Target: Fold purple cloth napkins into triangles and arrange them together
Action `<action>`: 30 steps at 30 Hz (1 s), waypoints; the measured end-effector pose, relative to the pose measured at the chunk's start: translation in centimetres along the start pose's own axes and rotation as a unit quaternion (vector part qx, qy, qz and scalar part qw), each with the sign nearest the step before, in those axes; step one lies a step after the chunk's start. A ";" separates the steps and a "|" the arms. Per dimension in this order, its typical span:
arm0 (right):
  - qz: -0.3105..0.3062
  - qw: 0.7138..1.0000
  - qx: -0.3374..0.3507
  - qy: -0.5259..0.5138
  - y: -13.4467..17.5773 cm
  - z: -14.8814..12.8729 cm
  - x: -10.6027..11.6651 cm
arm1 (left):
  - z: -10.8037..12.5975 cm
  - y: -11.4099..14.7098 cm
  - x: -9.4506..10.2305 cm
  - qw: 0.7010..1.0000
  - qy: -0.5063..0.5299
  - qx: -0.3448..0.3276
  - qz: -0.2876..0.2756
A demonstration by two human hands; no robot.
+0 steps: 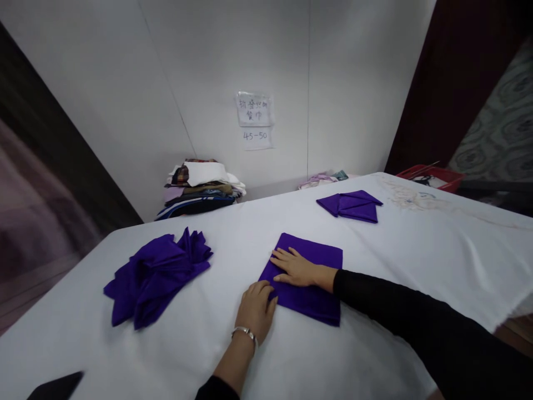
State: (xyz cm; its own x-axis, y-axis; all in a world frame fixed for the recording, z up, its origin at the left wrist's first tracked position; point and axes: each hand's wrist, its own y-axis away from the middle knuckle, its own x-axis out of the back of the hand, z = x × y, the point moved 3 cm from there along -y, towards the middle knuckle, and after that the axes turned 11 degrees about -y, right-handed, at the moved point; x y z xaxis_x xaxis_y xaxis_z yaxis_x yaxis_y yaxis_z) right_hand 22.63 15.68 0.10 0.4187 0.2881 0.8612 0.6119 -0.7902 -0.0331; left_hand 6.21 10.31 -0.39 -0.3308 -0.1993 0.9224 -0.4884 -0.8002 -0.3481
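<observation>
Purple cloth (311, 297) (smooth, squarish) lies flat under the right hand (295, 269).

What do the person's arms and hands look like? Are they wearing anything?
Both sleeves are black. The right sleeve reaches the wrist; the left sleeve stops further up the forearm. A shiny, silver-coloured bracelet circles the left wrist. The left hand and right hand wear no gloves.

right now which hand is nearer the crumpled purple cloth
Left. The left hand is right of the crumpled cloth, apart from it, at the left corner of the folded cloth; the right hand lies farther right, on top.
</observation>
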 end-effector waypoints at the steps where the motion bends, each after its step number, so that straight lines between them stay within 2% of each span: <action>1: -0.001 1.000 0.006 0.004 -0.4 0.3 0.1 | -0.1 0.0 0.0 1.000 0.003 0.003 0.000; 4: -0.014 1.000 0.002 0.015 -1.5 2.2 0.8 | -0.1 0.0 0.0 1.000 0.010 0.015 0.001; 6: -0.011 0.999 -0.026 0.024 -2.1 4.3 1.8 | -0.1 0.0 0.0 1.000 0.011 0.021 -0.001; 9: 0.014 0.993 -0.112 0.035 -2.1 7.7 4.0 | 0.0 -0.1 0.0 1.000 0.010 0.018 -0.003; 11: 0.028 0.984 -0.170 0.036 -1.2 8.8 5.1 | -0.1 -0.1 0.0 1.000 0.010 0.014 0.000; 13: 0.042 0.980 -0.190 0.035 0.2 8.2 5.2 | -0.2 -0.2 -0.1 1.000 0.008 0.009 0.002; 14: 0.045 0.982 -0.179 0.033 1.1 7.1 4.8 | -0.2 -0.2 -0.1 1.000 0.006 0.007 0.003; 18: 0.005 0.999 -0.036 0.001 4.8 0.3 1.1 | -0.4 -0.4 -0.3 1.000 -0.009 -0.005 0.000; 21: -0.017 1.000 0.000 -0.017 7.4 -2.6 -0.8 | -0.5 -0.4 -0.4 1.000 -0.013 -0.011 0.004; 23: -0.012 0.999 -0.028 -0.019 8.9 -2.4 -0.6 | -0.5 -0.5 -0.4 1.000 -0.013 -0.014 0.005; 27: 0.011 0.994 -0.110 -0.023 12.3 -0.2 1.1 | -0.7 -0.5 -0.3 1.000 -0.011 -0.014 0.003; 30: 0.025 0.992 -0.121 -0.040 15.2 0.0 1.4 | -0.6 -0.3 -0.1 1.000 -0.012 -0.013 0.008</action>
State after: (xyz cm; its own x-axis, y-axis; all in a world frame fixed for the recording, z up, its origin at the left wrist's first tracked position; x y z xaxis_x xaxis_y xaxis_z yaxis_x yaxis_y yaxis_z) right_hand 32.52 4.03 0.77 0.5030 0.2790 0.8180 0.4142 -0.9085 0.0551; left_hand 5.94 10.95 -0.50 -0.3192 -0.2258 0.9204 -0.5036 -0.7823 -0.3666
